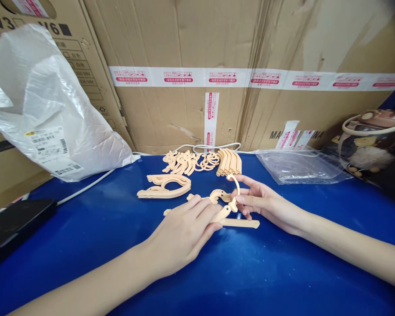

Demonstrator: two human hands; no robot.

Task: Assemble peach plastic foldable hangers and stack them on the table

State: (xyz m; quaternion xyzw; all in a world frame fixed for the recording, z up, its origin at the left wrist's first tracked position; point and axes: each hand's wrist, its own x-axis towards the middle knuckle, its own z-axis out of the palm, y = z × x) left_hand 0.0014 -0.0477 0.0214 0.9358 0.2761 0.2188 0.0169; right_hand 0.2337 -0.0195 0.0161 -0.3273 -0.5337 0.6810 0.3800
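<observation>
Left hand point(184, 224) clasps a strip point(222, 214) low over the table point(256, 272), seemingly to steady it; right hand point(257, 198) pinches a hook point(238, 188) upright by its right end.

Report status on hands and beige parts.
Left hand holding beige bars, partly hiding them. Right hand pinching curved hook. Stacked parts beyond.

workshop-like corner, blue table point(270, 281), taped cardboard cartons point(171, 39), labelled mailing bag point(49, 105), batch of beige parts point(229, 161)
</observation>
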